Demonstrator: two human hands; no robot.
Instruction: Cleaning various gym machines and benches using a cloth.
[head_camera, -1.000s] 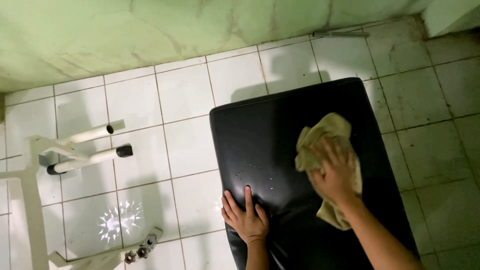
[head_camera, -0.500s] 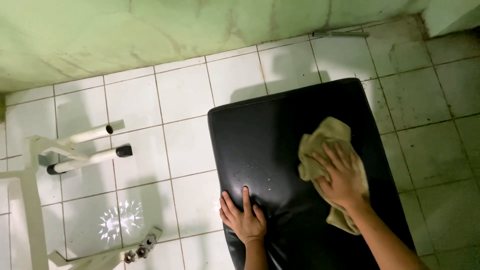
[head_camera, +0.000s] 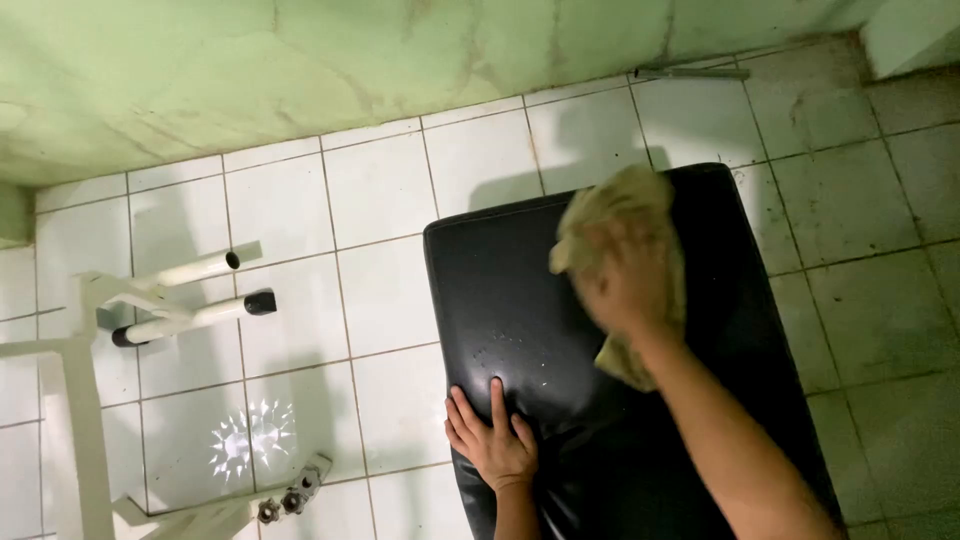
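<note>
While I am watching from the head camera, the scene is reading like this:
Right hand (head_camera: 622, 272): it is pressing flat on the tan cloth (head_camera: 617, 205), blurred by motion; it has travelled from the bench's right side up toward the far edge.
Cloth: it is lying on the far part of the black bench pad (head_camera: 500, 300).
Left hand (head_camera: 495, 440): fingers spread, it is still bracing the pad's near left edge, gripping nothing.
Meaning: I am judging that the wiping is now reaching the far end.
Droplets (head_camera: 510, 355): some are remaining mid-pad.
</note>
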